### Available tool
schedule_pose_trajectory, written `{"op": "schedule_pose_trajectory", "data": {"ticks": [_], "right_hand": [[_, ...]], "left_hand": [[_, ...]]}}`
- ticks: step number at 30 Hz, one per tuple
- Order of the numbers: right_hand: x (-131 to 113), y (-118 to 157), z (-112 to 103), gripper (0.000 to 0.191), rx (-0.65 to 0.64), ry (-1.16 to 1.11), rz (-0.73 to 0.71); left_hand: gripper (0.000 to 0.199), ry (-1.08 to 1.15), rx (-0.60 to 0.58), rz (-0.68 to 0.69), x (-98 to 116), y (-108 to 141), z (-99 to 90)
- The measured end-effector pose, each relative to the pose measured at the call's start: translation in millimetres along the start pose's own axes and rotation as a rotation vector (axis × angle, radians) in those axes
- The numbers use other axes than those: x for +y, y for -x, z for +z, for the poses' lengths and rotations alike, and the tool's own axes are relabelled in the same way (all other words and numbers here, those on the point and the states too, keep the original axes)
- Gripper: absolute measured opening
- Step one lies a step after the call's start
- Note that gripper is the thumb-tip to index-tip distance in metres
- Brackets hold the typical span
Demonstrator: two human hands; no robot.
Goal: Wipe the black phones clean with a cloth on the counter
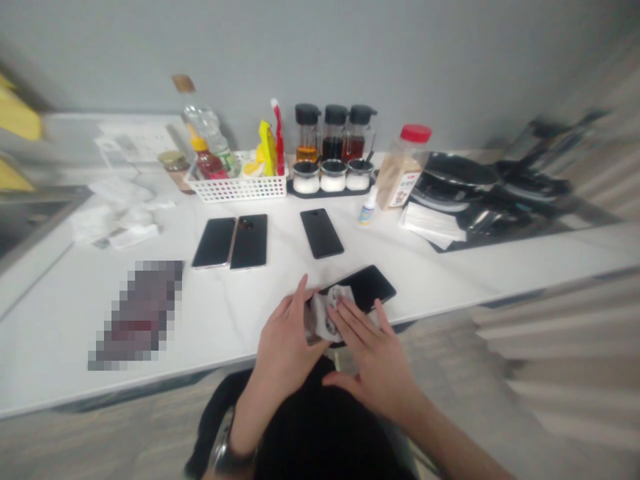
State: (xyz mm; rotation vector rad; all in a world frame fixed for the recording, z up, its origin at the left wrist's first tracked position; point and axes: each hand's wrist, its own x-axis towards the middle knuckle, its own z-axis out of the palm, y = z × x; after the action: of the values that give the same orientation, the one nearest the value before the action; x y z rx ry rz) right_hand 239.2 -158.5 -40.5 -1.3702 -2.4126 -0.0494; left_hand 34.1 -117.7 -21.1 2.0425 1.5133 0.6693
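Note:
A black smartphone (pixel 376 285) is at the counter's front edge, tilted slightly, its left end in my left hand (pixel 284 341). The fingers and thumb of that hand go around the phone's end. My right hand (pixel 373 353) presses a crumpled white tissue (pixel 323 317) onto the phone's dark face with its fingers laid out over it. Part of the phone is hidden under the tissue and both hands. Just beyond, another black smartphone (pixel 322 233) lies flat on the counter. To its left, two dark phones rest side by side, one (pixel 215 243) plain and one (pixel 250 241) with a camera bump.
A pixelated dark rectangle (pixel 137 310) lies left on the white counter (pixel 220 320). Crumpled tissues (pixel 120 213) sit farther back. Along the wall stand a white basket (pixel 240 190), seasoning jars (pixel 333 177), a small spray bottle (pixel 368 207) and a red-lidded jar (pixel 404 167). Pans (pixel 455 173) are right.

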Motion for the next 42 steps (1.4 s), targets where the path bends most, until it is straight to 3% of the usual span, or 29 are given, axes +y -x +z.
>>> {"op": "schedule_pose_trajectory", "data": {"ticks": [3, 5, 9, 12, 14, 16, 19, 22, 24, 28, 30, 34, 38, 42], "right_hand": [[37, 8, -10, 0.075, 0.081, 0.131, 0.195], [43, -1, -8, 0.076, 0.096, 0.155, 0.243], [4, -18, 5, 0.074, 0.058, 0.051, 0.021], [-4, -2, 1, 0.053, 0.05, 0.028, -0.058], [23, 17, -8, 0.045, 0.119, 0.099, 0.031], [65, 31, -18, 0.041, 0.19, 0.19, 0.176], [120, 35, -32, 0.037, 0.231, 0.253, 0.353], [138, 21, -42, 0.033, 0.181, 0.262, 0.555], [131, 11, -45, 0.036, 0.244, 0.216, 0.59], [93, -1, -38, 0.035, 0.541, 0.015, 0.42], [70, -7, -28, 0.028, 0.481, -0.179, 0.43], [30, -41, -5, 0.045, 0.126, -0.689, 0.481], [17, -105, 15, 0.061, 0.08, -1.186, 0.419], [35, -171, 26, 0.06, 0.072, -1.091, 0.379]], "left_hand": [[0.104, 0.01, 0.004, -0.004, 0, 1, 0.9], [0.104, 0.019, 0.002, -0.011, 0, 1, 1.8], [0.106, 0.035, -0.001, -0.015, 0, 1, 1.3], [0.103, 0.046, -0.019, 0.017, 0, -1, -1.1], [0.102, 0.053, -0.022, 0.037, 0, -2, -2.7], [0.101, 0.045, -0.036, 0.049, 1, -2, -4.2], [0.097, -0.025, -0.064, 0.047, 6, -1, -6.9], [0.101, -0.111, -0.075, 0.019, 12, 5, -10.1], [0.097, -0.103, -0.063, 0.015, 13, 11, -11.6], [0.084, -0.031, 0.013, 0.05, 1, 21, -13.5], [0.081, -0.007, 0.064, 0.064, -7, 24, -14.3], [0.083, 0.111, 0.222, 0.035, -14, 20, -16.4], [0.088, 0.192, 0.301, 0.01, -11, -2, -19.9], [0.117, 0.039, 0.194, -0.055, -11, -41, -31.3]]}}
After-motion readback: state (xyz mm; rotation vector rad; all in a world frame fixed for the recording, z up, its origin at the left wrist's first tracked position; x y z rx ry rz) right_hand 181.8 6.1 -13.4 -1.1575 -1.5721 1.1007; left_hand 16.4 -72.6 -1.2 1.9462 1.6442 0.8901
